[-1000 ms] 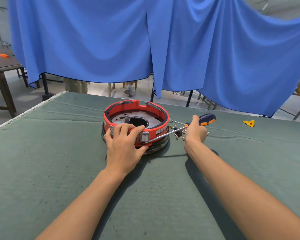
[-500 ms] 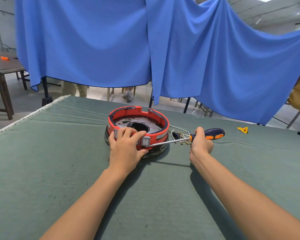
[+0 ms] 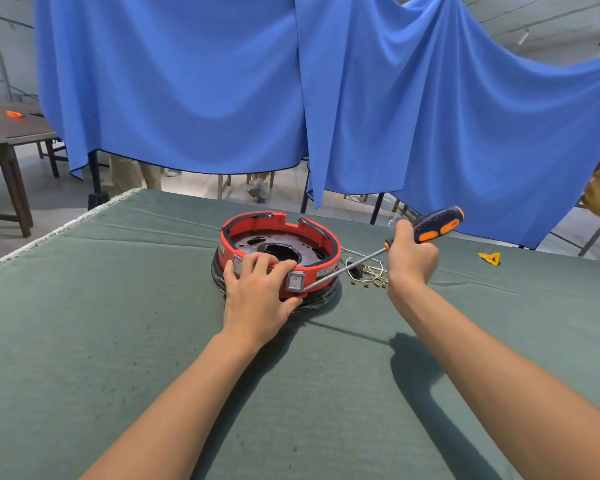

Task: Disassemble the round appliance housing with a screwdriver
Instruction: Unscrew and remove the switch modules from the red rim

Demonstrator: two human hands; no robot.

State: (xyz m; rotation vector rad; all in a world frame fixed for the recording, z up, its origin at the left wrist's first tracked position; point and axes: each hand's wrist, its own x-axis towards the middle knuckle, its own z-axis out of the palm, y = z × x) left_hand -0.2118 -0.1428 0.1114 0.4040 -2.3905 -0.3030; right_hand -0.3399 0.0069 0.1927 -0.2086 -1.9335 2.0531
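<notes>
Two hands: left hand (image 3: 257,299) grips housing (image 3: 279,252); label (image 3: 326,271) unreadable.

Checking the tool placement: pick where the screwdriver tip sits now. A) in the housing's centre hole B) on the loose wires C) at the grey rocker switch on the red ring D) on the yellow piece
C: the screwdriver shaft slants down from the right hand and ends beside the grey rocker switch on the red ring.

I see the round housing (image 3: 321,237) sitting flat on the bench, open side up: red plastic ring w/ grey rocker switch on the near wall, dark metal plate inside. Screwdriver (image 3: 430,228), blue/orange handle, is tilted handle-up to the right, its shaft tip at the ring beside the switch.
</notes>
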